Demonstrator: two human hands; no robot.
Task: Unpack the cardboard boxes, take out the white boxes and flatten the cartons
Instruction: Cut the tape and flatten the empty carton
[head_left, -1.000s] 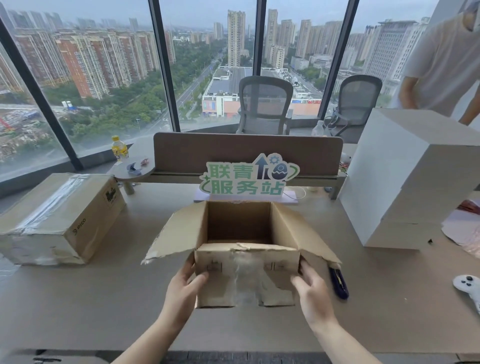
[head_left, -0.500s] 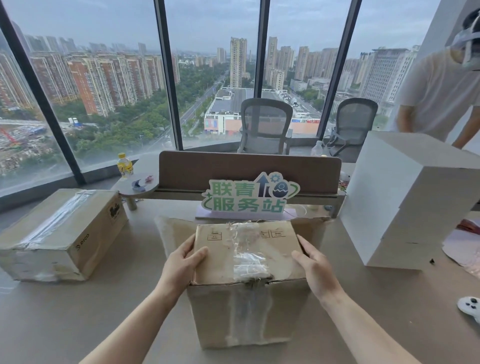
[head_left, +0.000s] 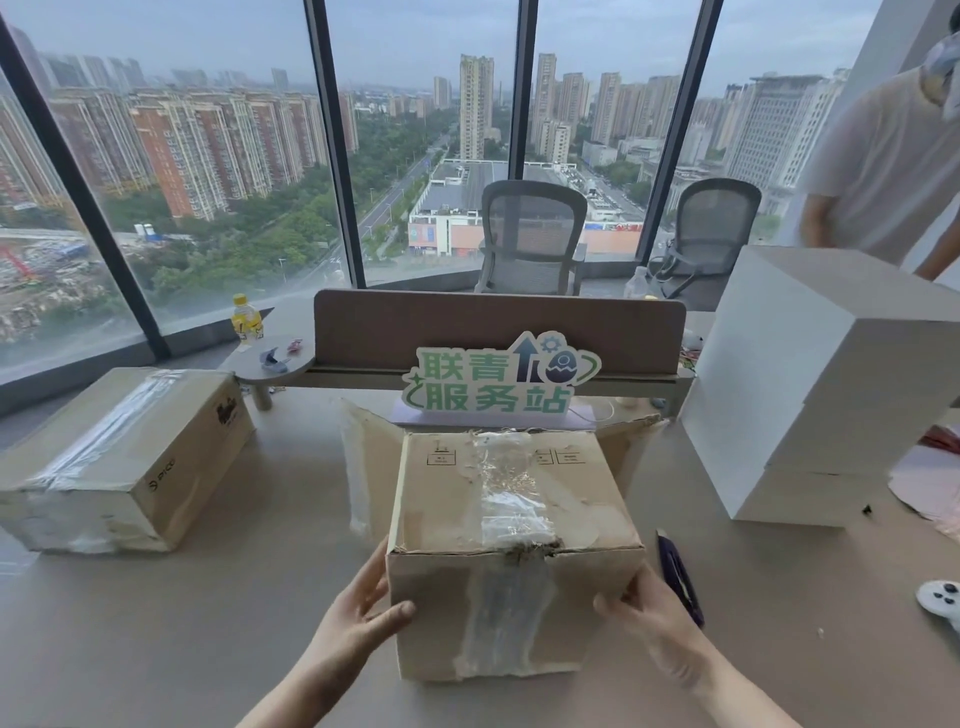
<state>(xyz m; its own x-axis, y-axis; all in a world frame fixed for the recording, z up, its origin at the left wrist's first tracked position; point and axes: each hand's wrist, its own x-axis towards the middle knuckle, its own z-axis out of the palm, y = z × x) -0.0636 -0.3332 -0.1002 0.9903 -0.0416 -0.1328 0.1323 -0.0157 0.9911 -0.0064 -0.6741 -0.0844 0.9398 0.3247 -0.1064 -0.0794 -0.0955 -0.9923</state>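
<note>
A brown carton (head_left: 514, 499) stands upside down in the middle of the table (head_left: 249, 613), its taped bottom facing up and its open flaps splayed out on the far side. My left hand (head_left: 358, 613) holds its near left corner, fingers along the side and thumb on the front face. My right hand (head_left: 649, 618) grips the near right corner. Two white boxes (head_left: 810, 379) sit stacked at the right. A second carton (head_left: 119, 457), still taped, lies at the left.
A dark blue cutter (head_left: 678, 577) lies just right of the carton. A white controller (head_left: 940, 603) sits at the right edge. A green sign (head_left: 498, 376) and a desk divider stand behind. Another person (head_left: 883, 166) stands at the far right.
The carton went from lying with its opening towards me to standing upside down with the taped bottom up. Both hands slid from its top corners down to the near lower corners.
</note>
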